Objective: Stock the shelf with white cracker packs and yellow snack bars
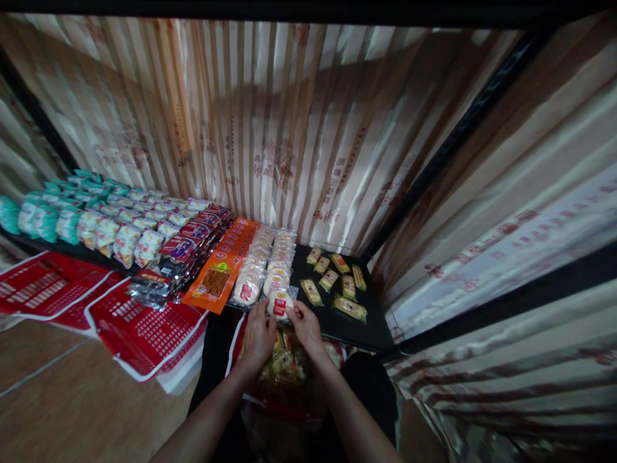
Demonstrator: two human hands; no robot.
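the left hand (258, 337) and right hand (306, 329) pinch a round white packet (280, 303) at the near lip of the black shelf (347, 328), where its slick wrapper could slip and drop into the bag (284, 368) below.

Black shelf (347, 325) runs L to R. From far L: teal pkts (43, 215), white-yellow snack pkts (125, 238) in rows, dark red-label pkts (193, 235), flat orange pkts (224, 263), then 2 rows of round white cakes (265, 260) in clear wrap. At R end, small yellow pkts (332, 280) lie loose, bare black shelf btw them.
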